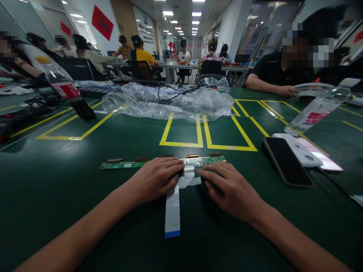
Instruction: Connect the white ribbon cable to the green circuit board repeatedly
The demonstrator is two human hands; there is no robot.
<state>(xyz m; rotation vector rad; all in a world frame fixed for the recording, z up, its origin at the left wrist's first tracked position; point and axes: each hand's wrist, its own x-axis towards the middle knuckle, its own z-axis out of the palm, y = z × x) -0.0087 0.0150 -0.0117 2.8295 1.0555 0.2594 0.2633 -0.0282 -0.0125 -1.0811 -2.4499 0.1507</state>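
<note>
A long, narrow green circuit board lies crosswise on the green table, with copper-coloured tabs along its far edge. A white flat ribbon cable with a blue end runs from the board's middle connector towards me, with a fold near the connector. My left hand lies over the board left of the connector, fingers stretched out, its thumb by the cable. Just right of the connector is my right hand, its fingers apart and the fingertips near the board. Whether the left fingertips press the board or the cable I cannot tell.
Clear plastic wrap with black cables lies across the far table. A cola bottle stands at left. On the right are a clear bottle, a black phone and a white device. Yellow tape marks the table; a person sits at right.
</note>
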